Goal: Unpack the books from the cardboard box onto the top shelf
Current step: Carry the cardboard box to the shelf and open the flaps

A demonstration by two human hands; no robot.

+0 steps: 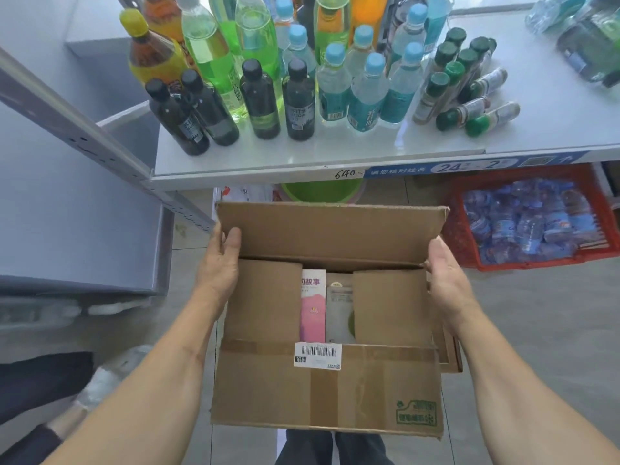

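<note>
A brown cardboard box (322, 391) hangs in front of me, below the white shelf (335, 152). My left hand (219, 263) grips its left side near the far flap. On the right side my right hand (446, 273) presses against the box wall. The far flap stands up and the two side flaps lie partly folded in. Through the gap between them show a pink book (313, 307) and a pale book (340, 310) beside it. Any other contents are hidden by the flaps.
Several drink bottles (302, 78) crowd the white shelf, some small ones lying on their sides at the right (483, 109). A red crate of blue packets (533, 216) sits on the floor at the right. A green basin (322, 191) sits under the shelf. Grey metal shelving (77, 209) stands left.
</note>
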